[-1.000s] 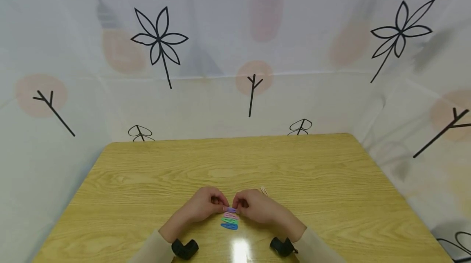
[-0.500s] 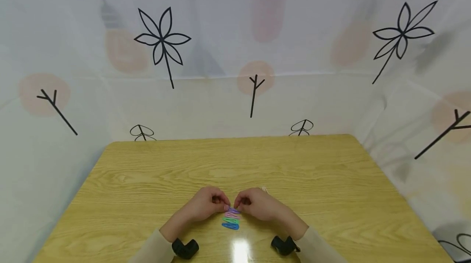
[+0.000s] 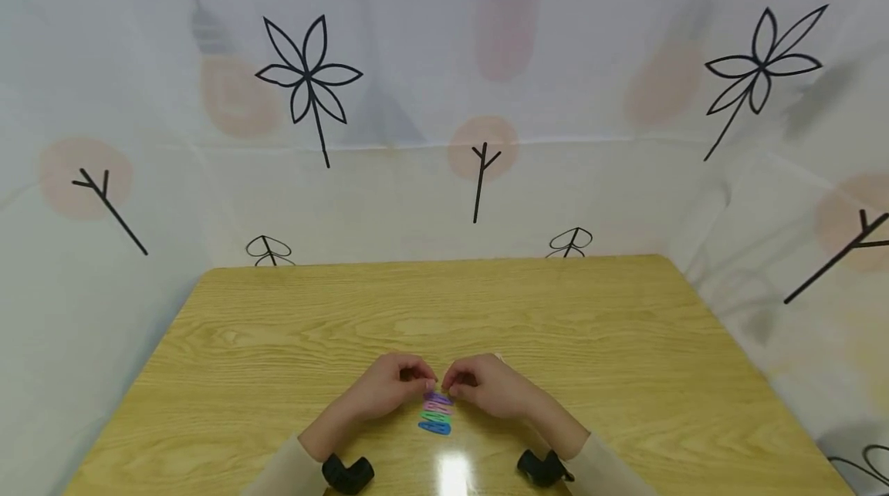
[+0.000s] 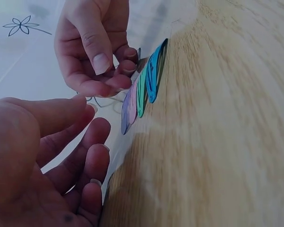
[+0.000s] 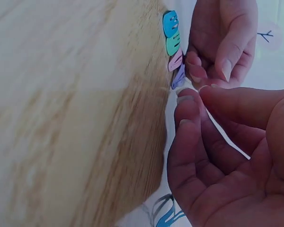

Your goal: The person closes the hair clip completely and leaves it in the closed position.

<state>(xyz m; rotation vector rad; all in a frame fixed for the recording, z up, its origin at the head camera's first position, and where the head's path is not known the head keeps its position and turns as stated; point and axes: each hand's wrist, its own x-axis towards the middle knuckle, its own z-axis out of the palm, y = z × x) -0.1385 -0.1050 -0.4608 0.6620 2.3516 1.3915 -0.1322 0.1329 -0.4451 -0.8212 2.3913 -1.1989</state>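
In the head view, a purple clip, a pink clip, a green clip and a blue clip are seen stacked in a close column on the wooden table, the blue one lying nearest the person. The purple end is flanked by the left hand and the right hand, both with fingers bent. A small pale thing is mostly hidden behind the right hand. In the left wrist view, the left thumb and forefinger are brought together with nothing seen between them, the other fingers being loosely curled. In the right wrist view, the right fingers are loosely bent, their tips placed just beside the purple clip; whether it is touched cannot be told.
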